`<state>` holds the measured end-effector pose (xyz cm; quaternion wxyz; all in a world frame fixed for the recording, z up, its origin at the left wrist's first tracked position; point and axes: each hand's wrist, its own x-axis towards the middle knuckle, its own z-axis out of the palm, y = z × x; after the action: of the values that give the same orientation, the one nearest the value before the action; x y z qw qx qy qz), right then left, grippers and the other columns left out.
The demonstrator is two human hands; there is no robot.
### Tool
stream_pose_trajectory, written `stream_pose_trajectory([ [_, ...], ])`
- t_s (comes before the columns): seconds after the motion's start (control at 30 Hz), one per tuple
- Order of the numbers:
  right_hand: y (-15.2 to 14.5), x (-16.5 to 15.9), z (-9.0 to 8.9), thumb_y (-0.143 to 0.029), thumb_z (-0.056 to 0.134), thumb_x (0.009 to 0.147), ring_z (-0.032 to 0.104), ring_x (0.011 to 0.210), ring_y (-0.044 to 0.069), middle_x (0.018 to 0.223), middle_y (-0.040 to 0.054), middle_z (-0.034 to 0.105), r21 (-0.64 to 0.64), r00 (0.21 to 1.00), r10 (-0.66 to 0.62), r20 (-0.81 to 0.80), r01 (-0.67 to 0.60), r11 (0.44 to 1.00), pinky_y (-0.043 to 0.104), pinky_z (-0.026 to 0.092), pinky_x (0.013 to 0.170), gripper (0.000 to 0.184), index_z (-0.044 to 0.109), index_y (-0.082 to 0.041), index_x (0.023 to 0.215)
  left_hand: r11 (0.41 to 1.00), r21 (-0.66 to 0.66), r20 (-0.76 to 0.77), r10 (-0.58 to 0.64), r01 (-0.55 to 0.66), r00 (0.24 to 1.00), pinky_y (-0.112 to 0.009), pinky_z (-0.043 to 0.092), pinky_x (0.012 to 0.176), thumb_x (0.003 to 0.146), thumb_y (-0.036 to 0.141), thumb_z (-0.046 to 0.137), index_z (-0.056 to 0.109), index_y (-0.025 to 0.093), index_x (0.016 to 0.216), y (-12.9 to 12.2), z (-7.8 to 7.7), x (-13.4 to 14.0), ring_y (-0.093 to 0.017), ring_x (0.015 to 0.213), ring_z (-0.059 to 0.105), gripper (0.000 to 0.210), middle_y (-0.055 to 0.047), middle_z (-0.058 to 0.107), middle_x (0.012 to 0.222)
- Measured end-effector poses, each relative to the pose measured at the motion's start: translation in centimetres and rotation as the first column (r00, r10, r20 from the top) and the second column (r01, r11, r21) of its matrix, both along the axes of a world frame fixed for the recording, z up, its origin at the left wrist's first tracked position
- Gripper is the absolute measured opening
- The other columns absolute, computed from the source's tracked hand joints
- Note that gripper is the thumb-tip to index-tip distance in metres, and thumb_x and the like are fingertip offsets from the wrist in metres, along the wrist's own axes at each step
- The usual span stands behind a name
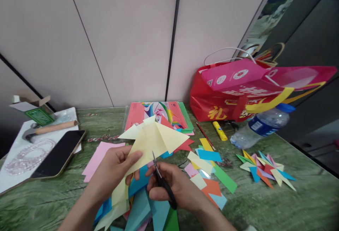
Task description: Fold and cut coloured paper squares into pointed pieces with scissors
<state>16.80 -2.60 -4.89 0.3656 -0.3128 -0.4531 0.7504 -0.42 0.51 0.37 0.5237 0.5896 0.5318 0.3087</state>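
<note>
- Head view: the left hand point(116, 162) pinches the yellow paper point(147, 137), thumb on top and fingers curled beneath, closed on its near left side.
- The paper is held up in front of the person, creased, with a pointed flap slanting off to the right.
- The right hand point(182, 188) has its fingers bent around the black handles of the scissors point(166, 188), gripping them firmly.
- The scissors point away from the person, their tips overlapping the paper's near edge (how far the blades part, I cannot tell).
- Below both hands, folded blue and green sheets point(140, 206) lie heaped on the green table point(304, 210), with pink paper point(97, 157) just left of the left hand.
- Beyond the paper, partly hidden by it, is a red packet point(137, 113).
- Right of the right hand, small cut scraps point(209, 155) overlap in a loose scatter; near them lie a pencil point(205, 135) and a yellow glue stick point(219, 131).
- Farther right are multicoloured folded points point(265, 169) in a cluster, a tilted bottle point(265, 123) and a red bag point(212, 100) (printed, with yellow handles).
- At far left, a phone point(58, 155), beads point(31, 157), a hammer point(55, 127) and an open box point(39, 116) rest on or against a white board point(13, 176).
</note>
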Motion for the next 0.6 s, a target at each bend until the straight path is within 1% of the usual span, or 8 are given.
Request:
stream_pose_trajectory([
  [0.17,-0.02,0.00,0.05,-0.040,0.081,0.054,0.052,0.060,0.011,0.067,-0.0037,0.058,-0.007,0.999,0.006,0.034,-0.006,1.000,0.022,0.039,0.058,0.046,0.056,-0.018,0.086,1.000,0.008,-0.011,-0.012,0.012,1.000,-0.018,0.028,0.036,0.075,0.045,0.059,0.056,0.017,0.057,-0.10,0.14,-0.04,-0.008,0.033,0.041,0.034,0.003,0.058,0.042],
  [0.27,-0.04,0.03,-0.10,-0.041,0.080,0.056,0.050,0.059,0.010,0.067,-0.0038,0.056,0.001,0.999,0.009,0.048,-0.009,1.000,0.022,0.038,0.057,0.045,0.056,-0.018,0.087,1.000,0.009,-0.013,-0.014,0.014,1.000,-0.018,0.028,0.036,0.075,0.045,0.058,0.055,0.017,0.056,-0.13,0.25,-0.04,-0.008,0.033,0.039,0.034,0.003,0.057,0.041],
  [0.47,-0.06,0.13,-0.37,-0.041,0.078,0.059,0.046,0.057,0.008,0.064,-0.0048,0.054,0.022,0.999,0.009,0.038,-0.009,1.000,0.020,0.034,0.054,0.043,0.056,-0.017,0.087,0.999,0.029,-0.005,-0.022,0.022,1.000,-0.018,0.027,0.036,0.074,0.038,0.061,0.057,0.017,0.056,-0.11,0.15,-0.08,-0.008,0.033,0.039,0.028,0.003,0.059,0.043],
  [0.6,-0.09,0.12,-0.41,-0.040,0.081,0.054,0.043,0.056,0.008,0.064,-0.0055,0.052,0.025,0.999,0.011,0.034,-0.012,1.000,0.019,0.033,0.053,0.045,0.058,-0.017,0.085,0.999,0.023,-0.006,-0.026,0.026,1.000,-0.017,0.028,0.036,0.074,0.037,0.060,0.056,0.017,0.056,-0.17,0.08,-0.14,-0.008,0.034,0.040,0.028,0.003,0.058,0.043],
])
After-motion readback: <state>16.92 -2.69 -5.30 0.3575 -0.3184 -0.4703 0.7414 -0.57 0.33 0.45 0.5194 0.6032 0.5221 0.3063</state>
